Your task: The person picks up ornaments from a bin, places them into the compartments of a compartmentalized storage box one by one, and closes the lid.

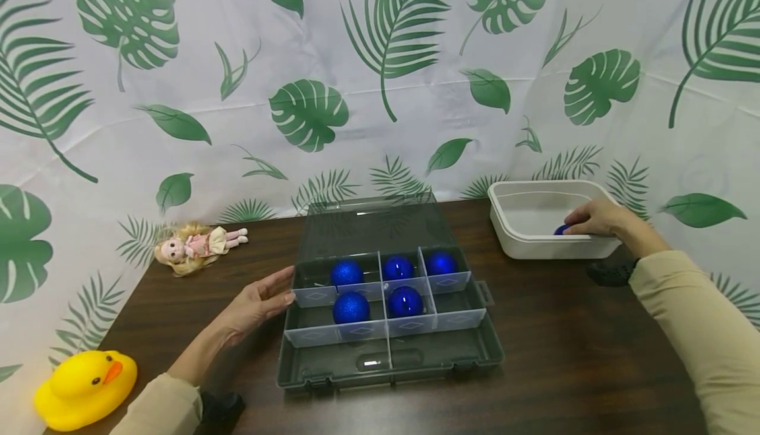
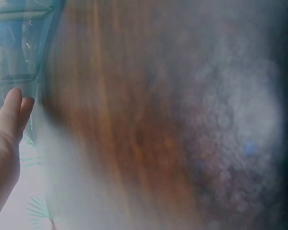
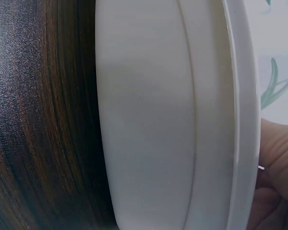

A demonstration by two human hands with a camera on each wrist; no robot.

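Note:
An open grey see-through organizer box point(image 1: 332, 359) with clear dividers stands in the middle of the table. Several blue baubles, some glittery like the front-left bauble point(image 1: 351, 307), some shiny like the one beside it point(image 1: 406, 301), sit in its back and middle compartments; the front row holds none. My left hand point(image 1: 252, 306) is at the box's left side, fingers fairly straight against its edge. Over the near rim of a white bin point(image 1: 505, 237), my right hand point(image 1: 596, 218) reaches in and pinches a blue bauble point(image 1: 561, 230), mostly hidden by the fingers and rim.
A doll point(image 1: 198, 245) lies at the table's back left. At the front left sits a yellow rubber duck point(image 1: 86, 389). The box's lid point(image 1: 371, 234) leans back towards the leaf-patterned cloth point(image 1: 356, 39) behind the dark wooden table point(image 1: 552, 349).

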